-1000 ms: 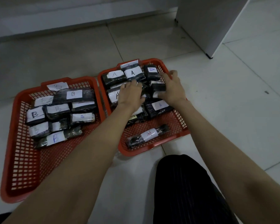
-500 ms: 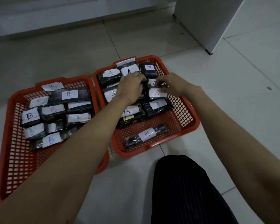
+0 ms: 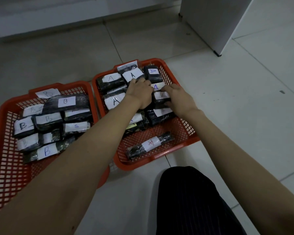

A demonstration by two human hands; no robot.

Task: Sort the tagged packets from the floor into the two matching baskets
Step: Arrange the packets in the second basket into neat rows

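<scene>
**Both hands in the A basket, tidying the stack**

Change since a second ago: your right hand (image 3: 180,97) has come off the far right rim and moved inward onto the middle of the pile. Your left hand (image 3: 140,92) has crept up toward the far row. The two hands now sit almost touching, either side of one A packet (image 3: 157,86).

Hands now: left lies knuckles-up on the packets, fingers curled down over the near edge of the far-row packet; whether it truly grips anything, you cannot tell, the fingertips are hidden. Right has its fingers bent over the top of a packet (image 3: 161,97), thumb at its near side; it looks like a light hold or a nudge.

Meaning for the task: no packet shows on the floor (image 3: 227,107). My reading is that sorting is essentially finished and you are squaring up rows.

The packets:
- Dark, shiny, plastic-wrapped blocks, each with a white paper tag.
- Right basket (image 3: 185,133), red mesh: all tags read A, in black, blue or red ink. One long thin packet (image 3: 150,145) lies alone near the front, diagonal, red A.
- Left basket (image 3: 5,160), same kind, touching the right one: all legible tags read B, several faint.
- A loose B slip (image 3: 47,93) sits at its far rim.
</scene>
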